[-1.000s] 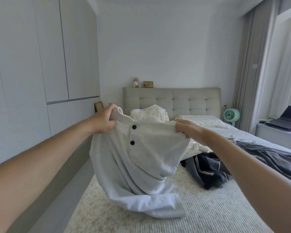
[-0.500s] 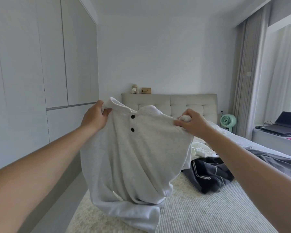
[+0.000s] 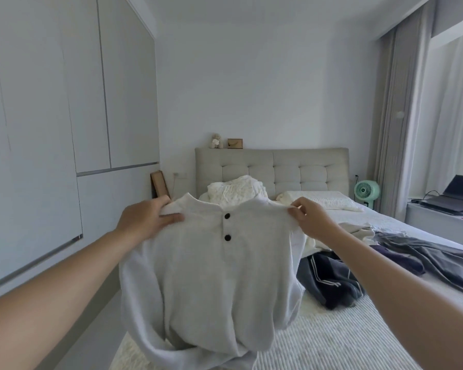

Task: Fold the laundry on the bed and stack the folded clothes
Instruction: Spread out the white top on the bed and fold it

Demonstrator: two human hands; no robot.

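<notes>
A white shirt (image 3: pixel 211 284) with two dark buttons hangs in front of me over the bed (image 3: pixel 332 340). My left hand (image 3: pixel 145 222) grips its left shoulder and my right hand (image 3: pixel 309 220) pinches its right shoulder, so the shirt is stretched between them. Its lower hem droops onto the bedspread. Behind it lie a dark striped garment (image 3: pixel 329 281), a grey garment (image 3: pixel 433 260) and a white cloth (image 3: pixel 358 231).
A wall of white wardrobes (image 3: pixel 51 156) runs along the left with a narrow floor strip beside the bed. Crumpled white bedding (image 3: pixel 238 193) and a pillow (image 3: pixel 318 200) lie by the headboard (image 3: pixel 273 169). At right stand a green fan (image 3: pixel 365 190) and a laptop (image 3: pixel 455 196).
My hands have spread apart and straightened the shirt, which now faces me flat with the collar level. My view has dropped slightly towards the bed.
</notes>
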